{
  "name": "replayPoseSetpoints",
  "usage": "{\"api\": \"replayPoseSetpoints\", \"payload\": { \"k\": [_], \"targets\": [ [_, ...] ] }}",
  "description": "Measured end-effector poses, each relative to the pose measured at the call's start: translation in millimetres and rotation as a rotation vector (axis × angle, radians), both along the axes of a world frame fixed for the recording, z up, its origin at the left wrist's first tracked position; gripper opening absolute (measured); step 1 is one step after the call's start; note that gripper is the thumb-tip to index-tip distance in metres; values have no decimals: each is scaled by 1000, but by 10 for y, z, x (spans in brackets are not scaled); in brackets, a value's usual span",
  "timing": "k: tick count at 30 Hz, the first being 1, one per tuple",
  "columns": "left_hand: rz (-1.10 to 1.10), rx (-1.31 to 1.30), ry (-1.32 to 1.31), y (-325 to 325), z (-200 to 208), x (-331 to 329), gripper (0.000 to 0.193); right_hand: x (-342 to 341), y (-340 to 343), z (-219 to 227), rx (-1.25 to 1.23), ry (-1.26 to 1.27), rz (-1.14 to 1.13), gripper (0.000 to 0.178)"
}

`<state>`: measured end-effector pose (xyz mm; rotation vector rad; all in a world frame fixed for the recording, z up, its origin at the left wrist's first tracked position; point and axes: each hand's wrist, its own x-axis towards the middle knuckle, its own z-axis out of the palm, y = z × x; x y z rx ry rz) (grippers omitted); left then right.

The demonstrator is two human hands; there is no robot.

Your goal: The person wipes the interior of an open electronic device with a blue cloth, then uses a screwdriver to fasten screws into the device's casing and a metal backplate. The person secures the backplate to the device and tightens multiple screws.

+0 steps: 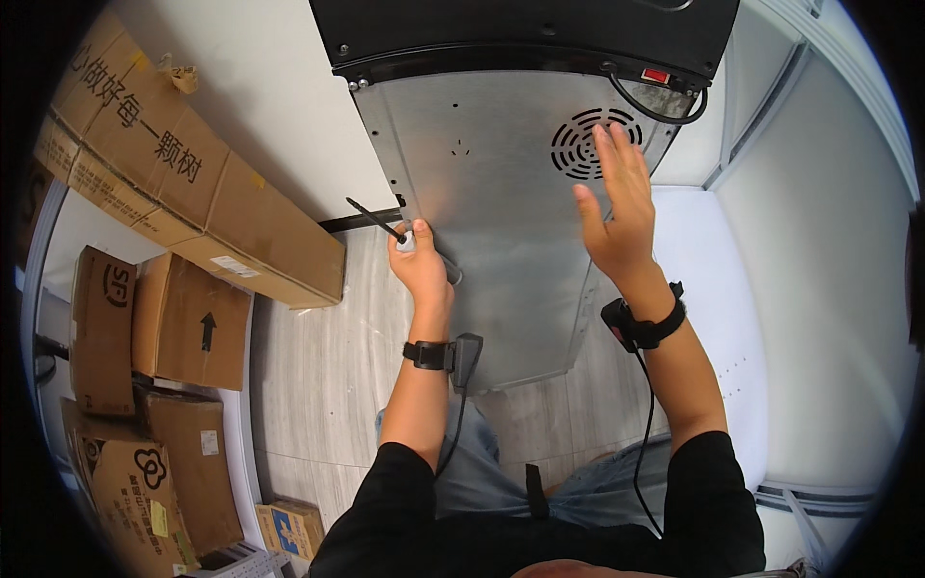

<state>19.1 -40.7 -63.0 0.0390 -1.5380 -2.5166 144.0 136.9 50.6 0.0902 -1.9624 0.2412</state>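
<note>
In front of me stands a tall metal cabinet-like appliance with a bare silver panel (511, 250) and a black top section (530, 39). My left hand (421, 265) is closed around a screwdriver (376, 220) at the panel's left edge. Its dark shaft points up and left, away from the metal, and a grey handle end shows below the fist. Raised with fingers stretched out, my right hand (621, 207) is over the panel's right side. The fingertips overlap the round slotted vent (578, 144); whether they touch it I cannot tell.
A red rocker switch (656, 75) and a looped black cable (665, 118) sit at the panel's upper right. Tall cardboard boxes (193, 183) lean at the left, above more cartons (198, 328). A white padded surface (708, 289) lies at the right. Wrist-strapped devices trail cables.
</note>
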Motion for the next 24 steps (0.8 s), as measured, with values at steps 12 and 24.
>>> {"api": "replayPoseSetpoints", "payload": {
  "k": [12,24],
  "targets": [
    [61,-85,14,93,-91,-110,22,168,611,-128,-855,223,407,11],
    [84,-102,5,106,-155,-168,24,-14,772,-115,-1012,241,463,9]
  ]
}}
